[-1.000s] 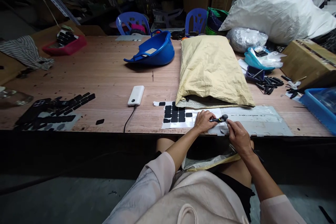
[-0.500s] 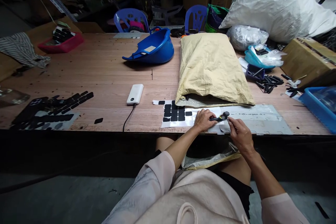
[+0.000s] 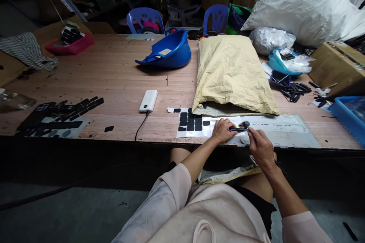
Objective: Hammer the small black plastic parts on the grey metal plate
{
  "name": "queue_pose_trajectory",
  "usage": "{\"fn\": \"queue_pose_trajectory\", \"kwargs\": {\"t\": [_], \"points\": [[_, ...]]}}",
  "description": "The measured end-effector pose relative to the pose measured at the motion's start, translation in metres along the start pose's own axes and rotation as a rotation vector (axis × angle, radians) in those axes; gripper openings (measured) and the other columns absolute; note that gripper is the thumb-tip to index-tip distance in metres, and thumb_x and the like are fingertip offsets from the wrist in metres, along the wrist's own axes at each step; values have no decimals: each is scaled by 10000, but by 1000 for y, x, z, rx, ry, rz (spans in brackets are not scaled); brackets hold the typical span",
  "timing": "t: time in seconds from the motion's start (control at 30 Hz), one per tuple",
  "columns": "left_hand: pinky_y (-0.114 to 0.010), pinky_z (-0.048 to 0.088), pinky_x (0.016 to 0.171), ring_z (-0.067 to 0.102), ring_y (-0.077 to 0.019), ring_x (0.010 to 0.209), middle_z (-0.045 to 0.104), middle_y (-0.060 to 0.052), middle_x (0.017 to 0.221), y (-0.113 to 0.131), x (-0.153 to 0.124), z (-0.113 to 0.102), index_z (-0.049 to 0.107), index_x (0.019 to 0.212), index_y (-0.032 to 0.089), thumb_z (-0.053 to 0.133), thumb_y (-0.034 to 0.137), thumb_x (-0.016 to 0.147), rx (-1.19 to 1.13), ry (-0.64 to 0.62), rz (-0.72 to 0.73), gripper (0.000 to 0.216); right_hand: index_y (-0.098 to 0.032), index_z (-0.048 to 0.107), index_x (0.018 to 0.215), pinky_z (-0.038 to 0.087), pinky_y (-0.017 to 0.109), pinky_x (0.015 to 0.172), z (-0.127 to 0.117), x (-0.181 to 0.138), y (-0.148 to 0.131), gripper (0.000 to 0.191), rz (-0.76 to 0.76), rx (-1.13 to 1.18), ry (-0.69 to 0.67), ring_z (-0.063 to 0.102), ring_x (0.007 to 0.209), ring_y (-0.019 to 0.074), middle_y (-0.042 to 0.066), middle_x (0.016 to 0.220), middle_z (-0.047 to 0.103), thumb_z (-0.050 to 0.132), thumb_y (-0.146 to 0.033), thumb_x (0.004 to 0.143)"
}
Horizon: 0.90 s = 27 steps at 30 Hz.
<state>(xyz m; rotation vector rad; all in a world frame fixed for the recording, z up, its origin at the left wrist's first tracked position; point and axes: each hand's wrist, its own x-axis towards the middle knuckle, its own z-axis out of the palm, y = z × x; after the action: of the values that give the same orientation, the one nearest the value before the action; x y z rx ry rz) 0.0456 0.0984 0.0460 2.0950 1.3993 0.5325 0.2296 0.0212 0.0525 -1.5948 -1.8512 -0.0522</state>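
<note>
My left hand (image 3: 222,130) is closed on a slim black rod-like part (image 3: 236,129) with a dark round head (image 3: 245,124) at its right end. My right hand (image 3: 260,147) pinches at that round head from the right; what its fingertips grip is too small to make out. Both hands are low over a grey board (image 3: 291,132) at the table's front edge. Left of them lies a white sheet (image 3: 199,134) with rows of black rounded-square stickers (image 3: 190,120). Just behind the hands is a stuffed yellow sack (image 3: 232,72).
A white power bank (image 3: 148,101) with a cable lies to the left, and a blue basin (image 3: 171,51) sits behind it. Black parts (image 3: 296,91), a cardboard box (image 3: 339,68) and a blue tray (image 3: 349,117) occupy the right. A red tray (image 3: 71,46) stands far left.
The camera view has shifted slightly, so the table's things appear a little further right. Both hands stay at the black part with almost the same grip.
</note>
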Motion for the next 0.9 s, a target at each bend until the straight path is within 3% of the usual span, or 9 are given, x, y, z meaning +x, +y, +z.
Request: {"fn": "queue_pose_trajectory", "kwargs": {"t": [0.27,0.37,0.5,0.67,0.9], "points": [[-386,434,987,576,-240,1079,712,-18,1040,-2,0,2,797,1044,294,801,377,859,-10,20,1,203,-262,728,1249,465,291,651,6,3,-4,346,-37,-69,-71,660,818,186,59,972,720,464,-347,1042],[-393,434,1007,581,-240,1075,713,-20,1027,-1,-1,2,803,1002,285,793,362,857,-18,22,6,165,-250,722,1258,468,299,700,2,14,13,358,-35,-83,-26,664,882,198,75,1017,722,455,-357,1044],[-399,441,1019,587,-245,1071,717,-26,1031,-1,-1,2,799,1008,271,775,317,846,-12,27,7,170,-249,739,1217,382,292,635,-3,35,56,342,12,-234,-1,619,811,177,66,1009,714,492,-389,1027],[-396,448,1015,581,-248,1095,720,-26,1054,-2,0,3,798,993,273,763,310,847,-15,17,6,154,-233,763,1120,397,327,737,6,49,105,302,-96,-321,-40,566,854,216,85,945,708,508,-352,1011],[-398,444,1003,578,-244,1071,719,-25,1043,-3,-2,0,802,1037,276,746,352,886,-17,-8,-1,178,-233,752,1132,383,355,794,18,44,113,312,-96,-331,-18,541,879,232,91,965,695,501,-378,1018]]}}
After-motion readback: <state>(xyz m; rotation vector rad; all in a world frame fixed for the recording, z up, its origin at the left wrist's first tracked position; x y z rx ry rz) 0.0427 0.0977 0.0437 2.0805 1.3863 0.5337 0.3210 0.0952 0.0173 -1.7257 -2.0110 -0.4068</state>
